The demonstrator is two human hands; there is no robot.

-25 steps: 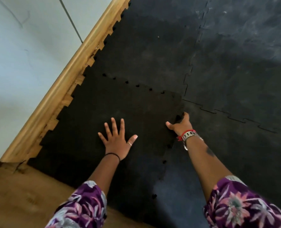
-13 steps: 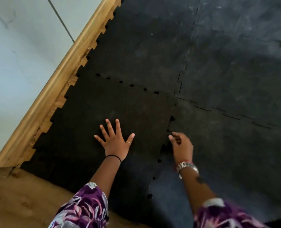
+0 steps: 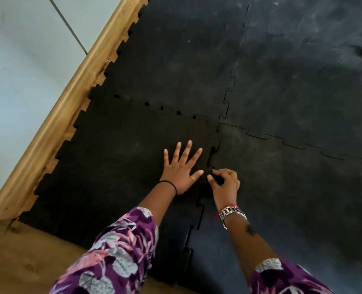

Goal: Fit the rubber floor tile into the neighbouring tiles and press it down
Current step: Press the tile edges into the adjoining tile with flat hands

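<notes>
Black interlocking rubber mats cover the floor up to a wooden skirting board under a pale wall. The rubber floor tile lies in the corner by the skirting, its far seam showing small open gaps. I'd work along the right-hand seam tab by tab, seating each tooth before pressing flat. My left hand is spread open, palm down on the tile; my right hand is curled, fingertips pinching a tab at the seam.
</notes>
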